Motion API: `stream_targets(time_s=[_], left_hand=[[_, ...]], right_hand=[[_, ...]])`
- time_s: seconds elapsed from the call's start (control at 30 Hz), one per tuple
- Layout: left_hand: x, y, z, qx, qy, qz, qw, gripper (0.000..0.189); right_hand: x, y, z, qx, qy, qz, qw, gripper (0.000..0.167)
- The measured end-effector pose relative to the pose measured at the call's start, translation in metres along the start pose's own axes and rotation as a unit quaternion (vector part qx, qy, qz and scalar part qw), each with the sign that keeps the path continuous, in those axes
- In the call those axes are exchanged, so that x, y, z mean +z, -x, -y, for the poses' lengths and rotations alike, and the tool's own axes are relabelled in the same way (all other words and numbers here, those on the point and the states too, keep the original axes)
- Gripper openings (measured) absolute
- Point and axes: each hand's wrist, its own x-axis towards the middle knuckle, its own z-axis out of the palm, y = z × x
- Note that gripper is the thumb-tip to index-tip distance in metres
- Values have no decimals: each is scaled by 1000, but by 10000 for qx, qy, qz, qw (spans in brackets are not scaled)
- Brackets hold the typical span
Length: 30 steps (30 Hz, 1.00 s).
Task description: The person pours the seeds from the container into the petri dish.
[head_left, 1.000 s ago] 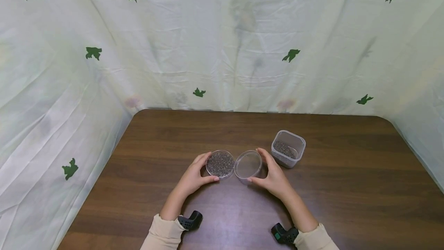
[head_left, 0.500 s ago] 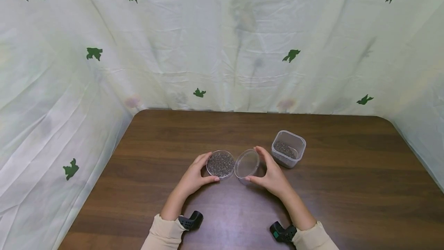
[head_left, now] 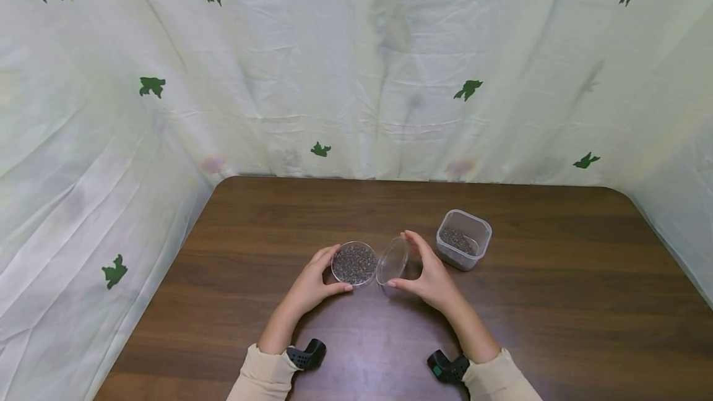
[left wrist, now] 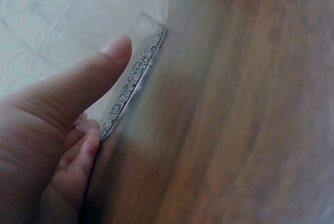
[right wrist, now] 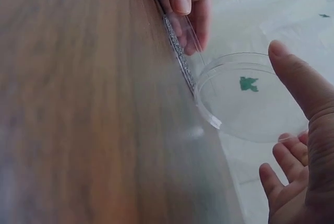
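A clear round petri dish (left wrist: 142, 32) holds a layer of dark speckled granules (head_left: 354, 263) and sits flat on the table. My left hand (head_left: 309, 282) grips it by the side, thumb in front and fingers behind. Just right of the dish, my right hand (head_left: 432, 278) pinches a clear round lid (head_left: 392, 261) between thumb and fingers. The lid stands steeply tilted, its lower left edge right beside the dish. In the right wrist view, the lid (right wrist: 245, 101) shows see-through, with nothing in it.
A square clear plastic tub (head_left: 471, 226) with some of the same dark granules stands behind my right hand. The brown wooden table (head_left: 267, 212) ends at a white curtain (head_left: 345, 67) with green leaf prints. Each wrist wears a black camera (head_left: 307, 354).
My right hand has moved left and raised the lid's right side, so the lid stands more steeply than before. My left hand and the petri dish stay in place.
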Motion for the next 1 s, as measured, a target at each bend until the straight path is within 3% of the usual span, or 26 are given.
stream_targets(time_s=[0.33, 1.0], left_hand=[[0, 1, 0, -21, -10, -30, 10000, 84], [1, 0, 1, -36, -28, -41, 10000, 84]], right_hand=[[13, -11, -37, 9, -254, 99, 9996, 96], [23, -21, -37, 74, -319, 190, 9993, 97]])
